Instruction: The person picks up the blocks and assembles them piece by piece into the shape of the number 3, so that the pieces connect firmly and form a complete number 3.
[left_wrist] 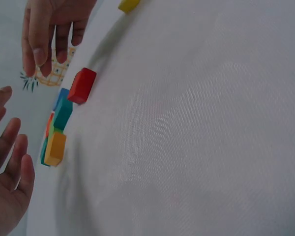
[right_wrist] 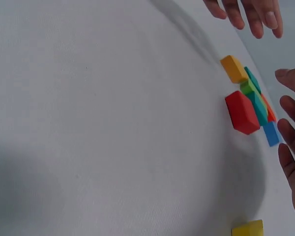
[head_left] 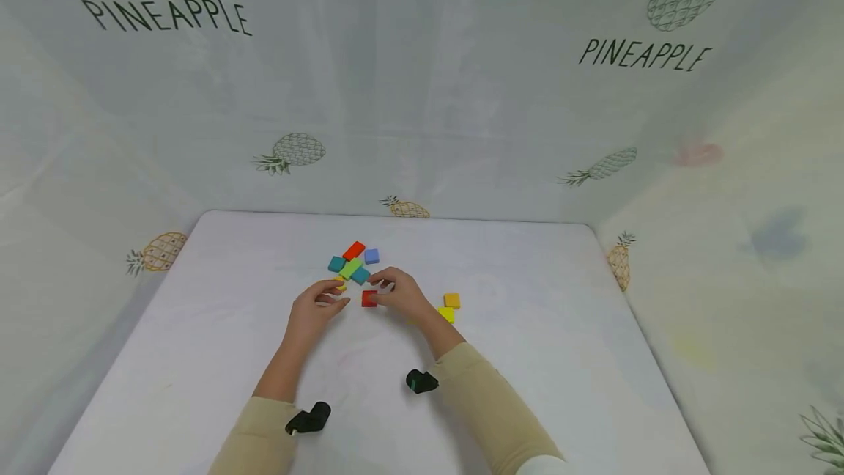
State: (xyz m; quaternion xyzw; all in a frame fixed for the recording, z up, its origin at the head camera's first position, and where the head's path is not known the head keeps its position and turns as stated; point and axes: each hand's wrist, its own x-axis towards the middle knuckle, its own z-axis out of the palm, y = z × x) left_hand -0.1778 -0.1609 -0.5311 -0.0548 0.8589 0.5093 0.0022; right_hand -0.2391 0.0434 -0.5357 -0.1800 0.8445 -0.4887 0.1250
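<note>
Both bare hands hover over a group of small coloured blocks, fingers spread and loosely bent, with nothing in them. My left hand [head_left: 315,308] is nearest to an orange-yellow block [left_wrist: 55,148], partly hidden by its fingers in the head view. Beside a red block [right_wrist: 242,112] is my right hand [head_left: 402,295]; its thumb overlaps that block in the head view, while both wrist views show a gap. Just beyond, close together, lie a green block [head_left: 351,268], two teal blocks [head_left: 337,264], an orange-red block [head_left: 354,251] and a blue block [head_left: 372,256].
To the right of the right hand, an orange-yellow block [head_left: 451,300] and a yellow block [head_left: 446,314] lie near the forearm. All blocks rest on a white-covered table [head_left: 567,358]. A pineapple-print curtain [head_left: 422,79] hangs behind it. Each sleeve carries a black wrist camera [head_left: 308,418].
</note>
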